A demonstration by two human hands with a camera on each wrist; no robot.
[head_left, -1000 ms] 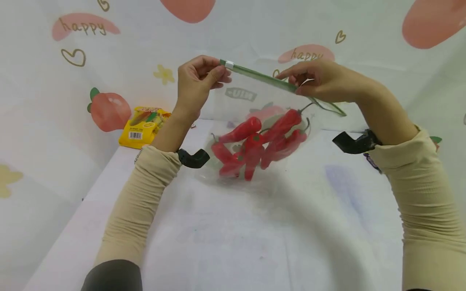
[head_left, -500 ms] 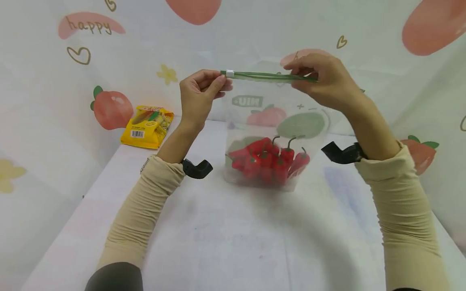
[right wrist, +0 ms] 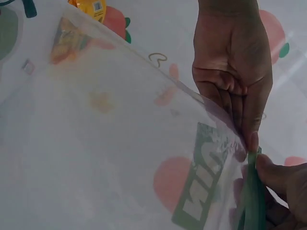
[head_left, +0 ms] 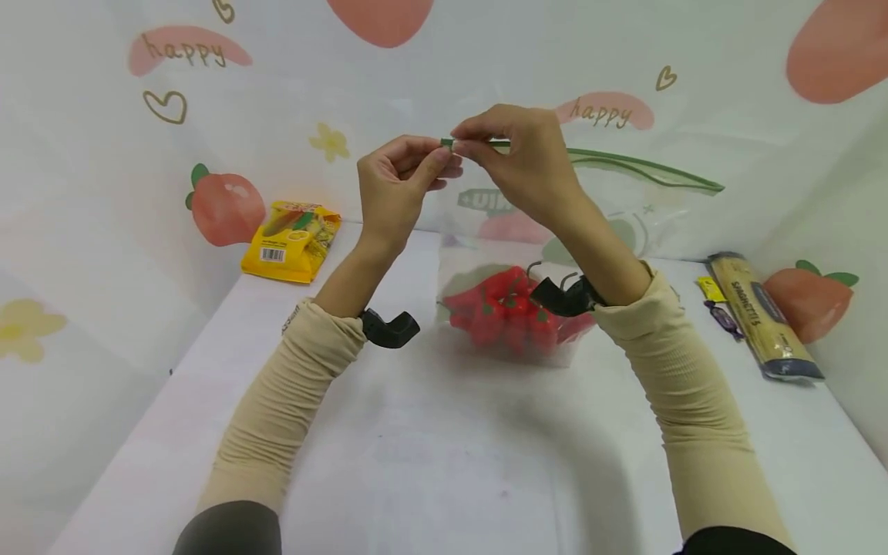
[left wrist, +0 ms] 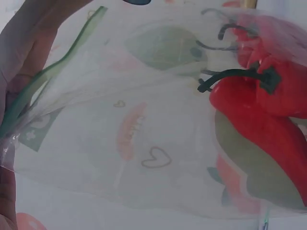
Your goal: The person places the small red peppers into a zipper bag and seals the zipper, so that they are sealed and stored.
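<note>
A clear slider zip bag (head_left: 451, 250) with a green top strip hangs upright above the table. Several red peppers (head_left: 509, 308) with green stems lie in its bottom. My left hand (head_left: 395, 185) pinches the bag's top left corner between thumb and fingers. Right beside it, my right hand (head_left: 534, 158) pinches the green strip near that same end, its fingers covering the spot where the white slider was. The strip's right part (head_left: 645, 166) hangs free, its two edges apart. In the right wrist view, the left hand's thumb (right wrist: 254, 141) meets the strip close to the right hand's fingertips.
A yellow snack packet (head_left: 287, 243) stands at the back left of the table (head_left: 430, 462). At the right edge lie a spaghetti pack (head_left: 763, 316), a purple wrapped candy (head_left: 724, 320) and a small yellow packet (head_left: 711, 290). A printed cloth (head_left: 416, 85) hangs behind.
The bag came down from a tilt to hang straight. My right hand let go of the strip's right part and moved left to the slider end. The left hand kept its hold.
</note>
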